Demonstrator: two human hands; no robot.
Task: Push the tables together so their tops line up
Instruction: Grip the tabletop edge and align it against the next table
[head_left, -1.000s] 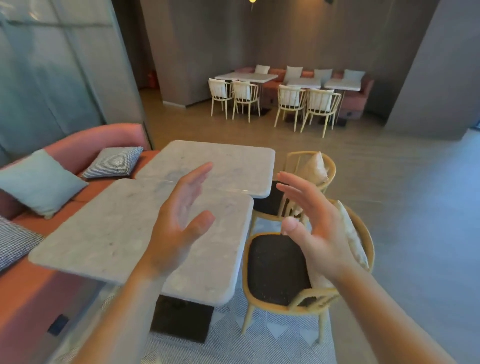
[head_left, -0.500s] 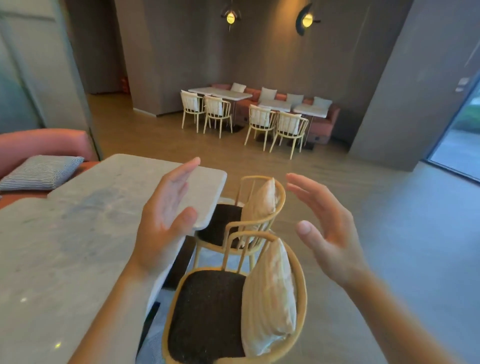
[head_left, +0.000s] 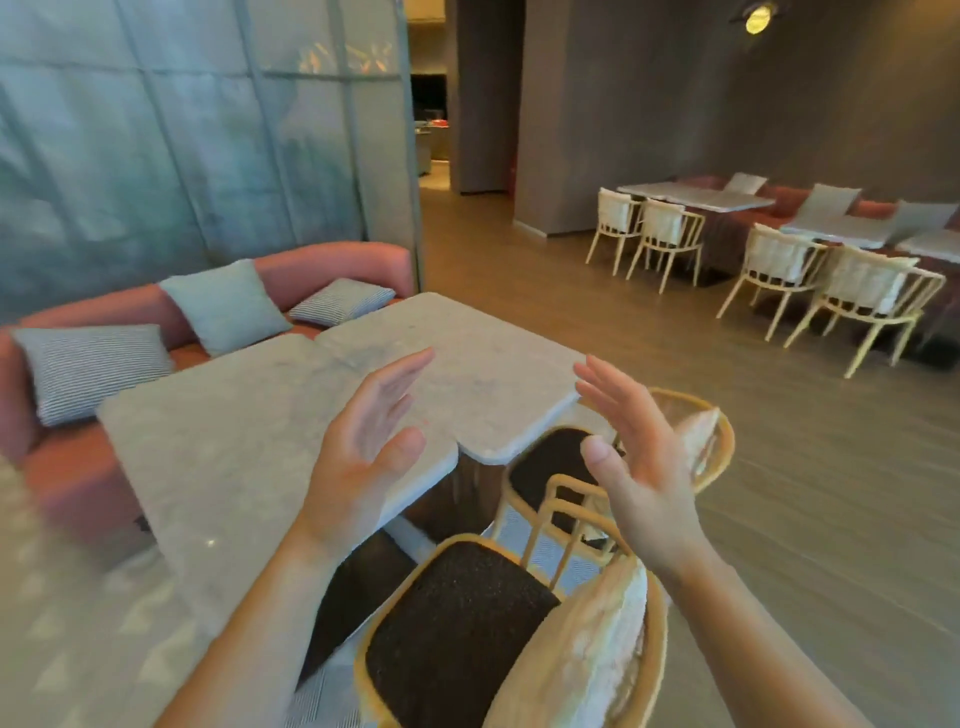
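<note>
Marble tables (head_left: 291, 441) are seen touching, edges stepped at twelve o'clock; left hand (head_left: 363, 457) and right hand (head_left: 631, 457) are held up empty, fingers spread, seemingly gauging alignment.

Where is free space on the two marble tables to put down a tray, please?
Both tops look bare: the near table beside the pink sofa, and the far table. The chair side is crowded: two wicker chairs stand close against the edges.

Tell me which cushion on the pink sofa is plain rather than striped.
The middle cushion, propped upright against the sofa back. It is plain pale grey; the cushions either side are striped.
</note>
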